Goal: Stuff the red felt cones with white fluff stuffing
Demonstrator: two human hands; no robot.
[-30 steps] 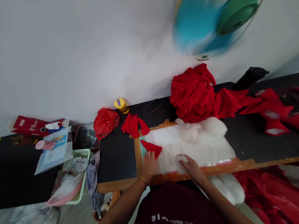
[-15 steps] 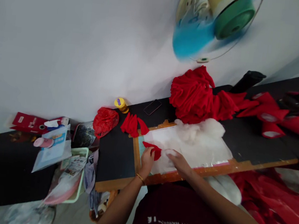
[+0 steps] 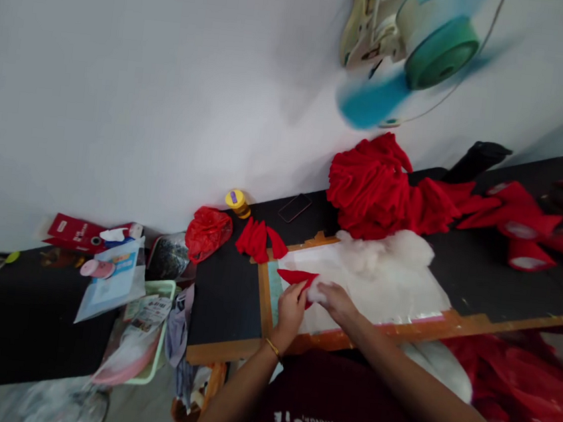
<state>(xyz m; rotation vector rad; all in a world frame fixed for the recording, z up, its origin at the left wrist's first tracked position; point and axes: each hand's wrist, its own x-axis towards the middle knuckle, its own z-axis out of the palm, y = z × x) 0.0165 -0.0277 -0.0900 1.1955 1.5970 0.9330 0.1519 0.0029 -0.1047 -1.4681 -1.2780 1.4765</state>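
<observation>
My left hand (image 3: pixel 291 309) grips a small red cone-shaped fabric piece (image 3: pixel 297 277), its pointed tip facing left. At the open right end of that piece, my right hand (image 3: pixel 336 302) pinches a tuft of white stuffing (image 3: pixel 316 293), which touches the red fabric. Both hands are over the white sheet (image 3: pixel 391 286) on the table. A heap of loose white stuffing (image 3: pixel 383 250) lies on the sheet's far side. Several flat red fabric pieces (image 3: pixel 258 239) are grouped left of the sheet, beyond my left hand.
Behind the stuffing rises a large pile of red fabric (image 3: pixel 372 187), with stuffed red cones (image 3: pixel 531 227) to its right. A phone (image 3: pixel 294 208), a yellow-lidded jar (image 3: pixel 238 202) and a red plastic bag (image 3: pixel 209 233) stand along the wall. Overhead spins a fan (image 3: pixel 441 56).
My right hand has brought the stuffing against the open end of the red piece, where the two were slightly apart. The whole view has shifted a little.
</observation>
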